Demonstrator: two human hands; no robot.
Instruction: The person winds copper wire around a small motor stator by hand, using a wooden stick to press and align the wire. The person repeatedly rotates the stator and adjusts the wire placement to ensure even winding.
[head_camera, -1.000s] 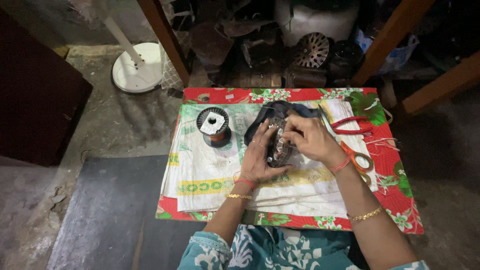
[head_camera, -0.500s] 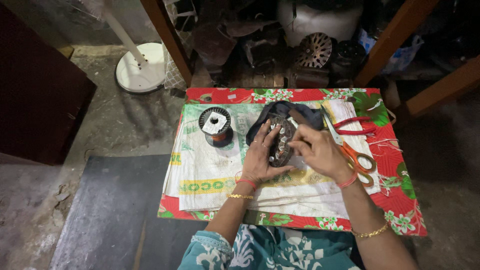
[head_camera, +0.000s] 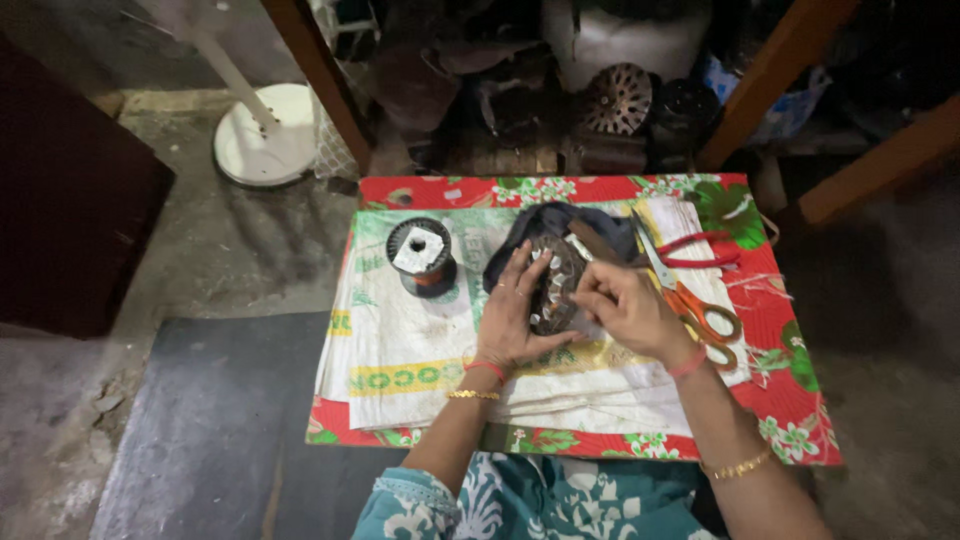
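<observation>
At the far left, on the grey concrete floor (head_camera: 230, 260), stands a white round fan base with a slanting white pole (head_camera: 262, 140). Next comes a low surface covered by a red floral cloth (head_camera: 790, 400), with a white woven plastic sack (head_camera: 420, 350) spread over it. On the sack's left part stands a dark spool with a white paper square on top and coppery wire around its waist (head_camera: 421, 254).

The left hand (head_camera: 517, 315) lies with fingers spread and flat against the left side of a round, dark metal slotted motor core (head_camera: 553, 283), which rests on the sack partly over a dark blue cloth (head_camera: 540, 225).

The right hand (head_camera: 625, 312) has its fingertips pressed together, pinching at the core's right edge. Just right of it lie orange-handled scissors (head_camera: 690, 300) and red-handled pliers (head_camera: 700, 250).
</observation>
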